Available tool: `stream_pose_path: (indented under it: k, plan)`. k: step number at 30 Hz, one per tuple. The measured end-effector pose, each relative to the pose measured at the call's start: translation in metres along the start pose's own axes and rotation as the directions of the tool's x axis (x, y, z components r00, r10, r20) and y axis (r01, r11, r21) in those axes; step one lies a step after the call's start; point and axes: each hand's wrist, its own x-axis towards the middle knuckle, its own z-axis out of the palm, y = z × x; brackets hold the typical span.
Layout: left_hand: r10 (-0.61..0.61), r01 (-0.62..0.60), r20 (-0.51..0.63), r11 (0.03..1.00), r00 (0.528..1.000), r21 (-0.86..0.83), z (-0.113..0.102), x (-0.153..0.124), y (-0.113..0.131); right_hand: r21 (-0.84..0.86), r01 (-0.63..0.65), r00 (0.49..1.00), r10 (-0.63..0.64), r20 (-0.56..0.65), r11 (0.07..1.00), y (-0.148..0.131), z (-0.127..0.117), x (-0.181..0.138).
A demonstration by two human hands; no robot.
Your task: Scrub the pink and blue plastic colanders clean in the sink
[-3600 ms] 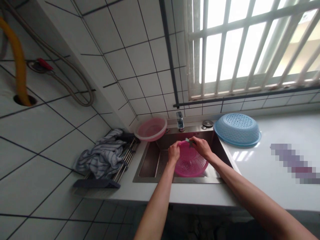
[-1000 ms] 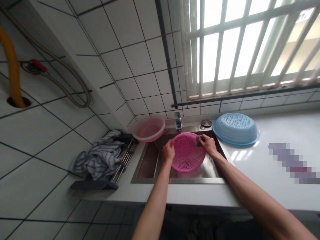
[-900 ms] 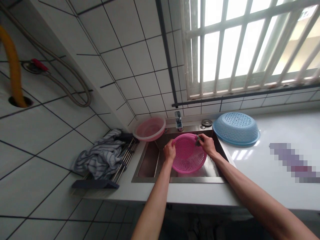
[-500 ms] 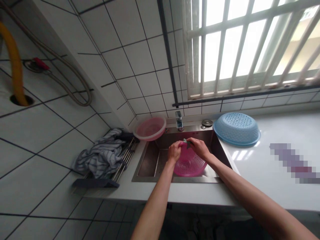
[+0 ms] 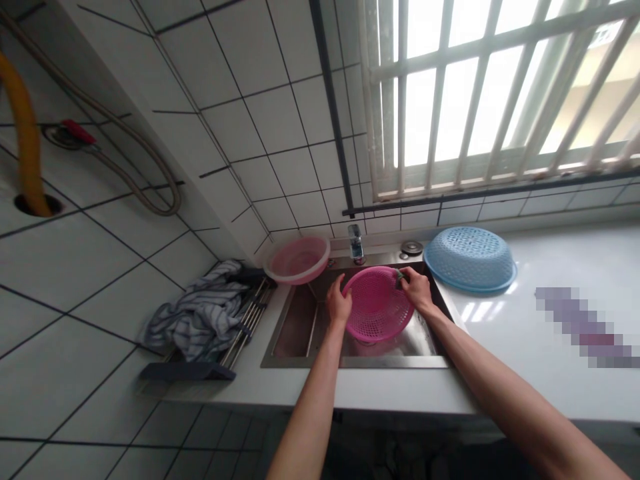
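Both hands are over the sink (image 5: 350, 362). My left hand (image 5: 339, 303) is closed on the left rim of the pink basket (image 5: 377, 307), thumb on the near side and fingers curled over the edge. My right hand (image 5: 416, 288) is at the basket's right rim, fingers pinched shut on a small dark pad (image 5: 399, 280) that's pressed against the rim. I can't tell what the pad is made of, it's too small. The basket is tilted up on edge above the basin, its perforated inside facing me and its lower edge down in the sink. The tap (image 5: 355, 241) sits just behind it at the back edge, with a round metal knob (image 5: 412, 248) beside that. A paler pink bowl (image 5: 299, 259) sits at the sink's back-left corner. A blue basket (image 5: 470, 259) lies upside down on the white worktop (image 5: 500, 360), just right of the sink and near my right hand. Left of the sink is a metal rack (image 5: 245, 327) with a striped cloth (image 5: 200, 317) bunched on it. A barred window (image 5: 475, 93) is above the worktop, and an orange hose (image 5: 25, 133) runs into the tiled wall far left.
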Motion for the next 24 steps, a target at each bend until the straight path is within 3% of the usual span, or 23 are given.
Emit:
stream_pose_path:
  k: [6, 11, 13, 16, 19, 24]
  plan:
    - [0.167, -0.177, 0.183, 0.983, 0.969, 0.040, 0.003, -0.006, 0.013, -0.059, 0.202, 0.974, -0.194, 0.116, 0.978, -0.036, 0.006, -0.016]
    - [-0.012, -0.009, 0.256, 0.997, 0.967, 0.080, -0.001, -0.007, 0.019, -0.021, 0.337, 0.930, -0.330, 0.160, 0.941, -0.056, 0.011, -0.025]
    - [-0.075, 0.059, 0.222, 0.995, 0.972, 0.078, -0.004, -0.005, 0.018, -0.005, 0.310, 0.940, -0.306, 0.149, 0.951, -0.051, 0.011, -0.021]
    - [-0.164, 0.160, 0.094, 0.986, 0.982, 0.048, -0.010, -0.003, 0.016, 0.014, 0.155, 0.985, -0.155, 0.074, 0.988, -0.030, 0.008, -0.010]
    - [-0.244, 0.244, -0.016, 0.969, 0.970, 0.047, -0.014, -0.001, 0.012, 0.039, 0.029, 0.999, -0.031, 0.045, 0.999, -0.010, 0.002, -0.002]
    - [-0.202, 0.202, -0.015, 0.966, 0.979, 0.164, -0.013, -0.002, 0.010, -0.062, 0.062, 0.998, -0.063, -0.012, 0.996, -0.009, -0.007, -0.004]
